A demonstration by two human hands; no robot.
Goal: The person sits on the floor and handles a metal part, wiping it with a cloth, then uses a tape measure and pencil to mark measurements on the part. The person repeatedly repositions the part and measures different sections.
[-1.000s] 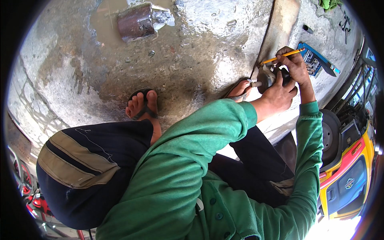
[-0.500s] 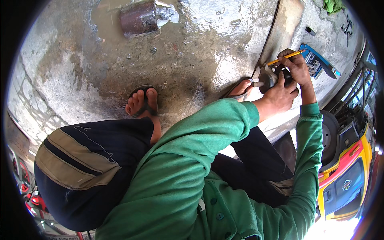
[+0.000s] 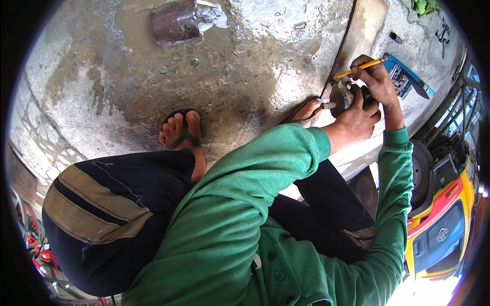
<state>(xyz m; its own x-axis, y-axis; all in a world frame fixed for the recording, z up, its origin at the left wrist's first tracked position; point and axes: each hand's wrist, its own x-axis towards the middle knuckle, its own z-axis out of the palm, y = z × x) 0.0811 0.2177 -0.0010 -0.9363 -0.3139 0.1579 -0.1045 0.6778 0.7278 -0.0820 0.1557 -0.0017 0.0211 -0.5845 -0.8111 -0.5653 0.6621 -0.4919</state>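
My left hand (image 3: 356,122) is closed around a round, dark metal part (image 3: 338,100) with a short shaft poking out to the left, just above my right foot. Much of this part is hidden by my fingers, and its exact kind does not show. A yellow pencil (image 3: 368,65) is pinched in my right hand (image 3: 376,80). It slants down to the left, its lower end close above the metal part; whether they touch I cannot tell. Right behind my right hand lies a blue case (image 3: 400,76) with small items inside.
A rusty brown can (image 3: 176,23) with crumpled silvery material lies in a puddle at the far left. Dark tools (image 3: 443,40), a short tube (image 3: 395,37) and green leaves or cloth (image 3: 425,6) lie far right. A yellow-red vehicle (image 3: 441,229) and a wheel (image 3: 419,173) stand at right.
The pencil in my right hand has shifted slightly left and away from me, its lower end now farther left. My left hand and the metal part stay almost in place.
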